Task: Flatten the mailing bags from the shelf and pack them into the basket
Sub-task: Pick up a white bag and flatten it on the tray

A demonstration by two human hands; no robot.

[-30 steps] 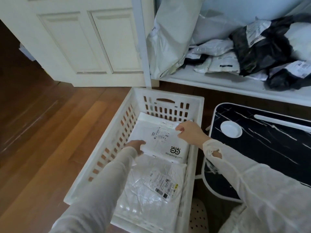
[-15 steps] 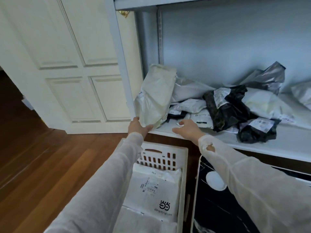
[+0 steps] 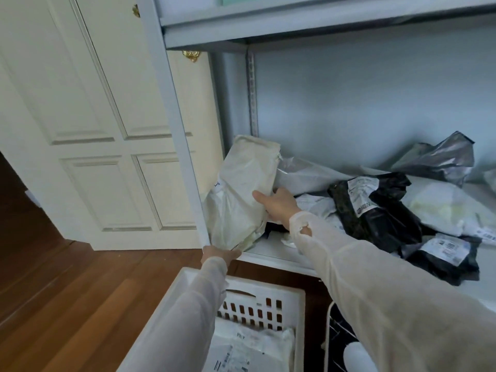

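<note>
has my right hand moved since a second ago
Yes. The right hand left the basket and went up to the shelf, now gripping the upright cream bag.

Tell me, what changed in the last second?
Both hands left the bag they were pressing in the basket and rose to the shelf. The left hand now holds the cream bag at its bottom, and the right hand grips its side. The black bags stayed put.
</note>
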